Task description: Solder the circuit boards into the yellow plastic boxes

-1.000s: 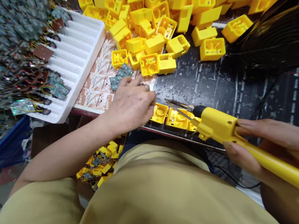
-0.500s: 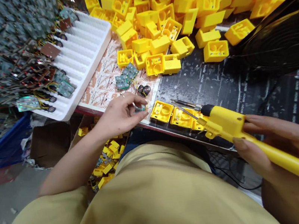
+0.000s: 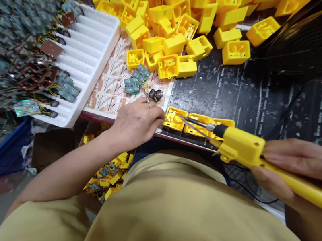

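Bench shot from my head cam, clock positions counted from the middle of the view. My left hand (image 3: 138, 120), ring on one finger, sits just left of center with the fingers curled in and the tips bunched together, right beside the first of three yellow plastic housings (image 3: 174, 118) lying on the mat. Can't tell if it's pinching anything, the fingers hide whatever might be there. My right hand (image 3: 306, 170), at about 4 o'clock, is wrapped firmly around a yellow-handled soldering tool (image 3: 241, 147), and its twin metal tips reach over those housings, close to them, but I can't tell if they touch.

The black bench mat (image 3: 230, 97) has a small repeating print that looks like "BENCH", too blurry to swear to it. At 11 o'clock, a printed paper sheet (image 3: 106, 86) with orange-brown artwork, nothing readable, holds small green circuit boards (image 3: 131, 85) and a pair of round black wired parts (image 3: 155, 95). Past it sits a white ribbed plastic tray (image 3: 89, 54) with wired boards heaped at 10 o'clock. A big pile of yellow housings (image 3: 180, 7) fills 12 to 2 o'clock, and a blue crate (image 3: 1, 152) sits at 9 o'clock
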The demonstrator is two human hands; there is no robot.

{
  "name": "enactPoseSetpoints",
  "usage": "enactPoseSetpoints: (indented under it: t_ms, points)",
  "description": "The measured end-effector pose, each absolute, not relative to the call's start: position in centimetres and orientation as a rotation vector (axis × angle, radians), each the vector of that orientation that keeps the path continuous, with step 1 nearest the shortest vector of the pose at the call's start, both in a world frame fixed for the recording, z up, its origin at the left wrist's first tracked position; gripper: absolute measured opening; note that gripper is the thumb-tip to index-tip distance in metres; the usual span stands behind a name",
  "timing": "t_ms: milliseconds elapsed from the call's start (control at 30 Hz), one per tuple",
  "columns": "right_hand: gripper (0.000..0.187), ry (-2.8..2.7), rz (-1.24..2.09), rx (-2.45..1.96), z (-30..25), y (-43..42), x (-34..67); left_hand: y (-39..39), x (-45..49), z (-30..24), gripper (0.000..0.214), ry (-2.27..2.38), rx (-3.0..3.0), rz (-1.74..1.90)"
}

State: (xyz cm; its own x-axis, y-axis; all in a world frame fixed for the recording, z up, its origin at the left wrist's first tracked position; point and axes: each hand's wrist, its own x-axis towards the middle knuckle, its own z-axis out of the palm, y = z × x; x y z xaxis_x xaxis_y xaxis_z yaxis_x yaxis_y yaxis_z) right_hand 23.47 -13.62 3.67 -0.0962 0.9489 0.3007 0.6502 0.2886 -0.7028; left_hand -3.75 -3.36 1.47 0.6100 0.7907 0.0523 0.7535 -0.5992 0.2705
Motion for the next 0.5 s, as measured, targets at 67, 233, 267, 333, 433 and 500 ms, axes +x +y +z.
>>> enactPoseSetpoints:
  t_ms: [67,233,267,333,433,500]
  points:
    - [0.007,-2.004,0.501,-1.352,4.3,-13.0,23.4,-3.4,-3.6,1.6,0.021,1.285,2.606,0.203]
    - [0.012,-2.250,0.274,-0.972,4.2,-10.7,23.7,-3.2,-2.9,2.1,0.020,1.339,2.582,0.128]
    - [0.015,-2.261,0.263,-0.966,4.1,-10.5,23.7,-3.2,-2.7,2.2,0.020,1.346,2.590,0.103]
    - [0.022,-2.292,0.254,-1.018,4.0,-10.5,23.7,-3.1,-2.3,2.4,0.021,1.353,2.604,0.045]
    - [0.026,-2.323,0.234,-1.050,3.9,-10.7,23.6,-3.0,-1.8,2.7,0.022,1.366,2.606,-0.060]
    - [0.023,-2.348,0.228,-1.002,3.9,-10.6,23.4,-2.8,-1.6,3.0,0.023,1.369,2.601,-0.139]
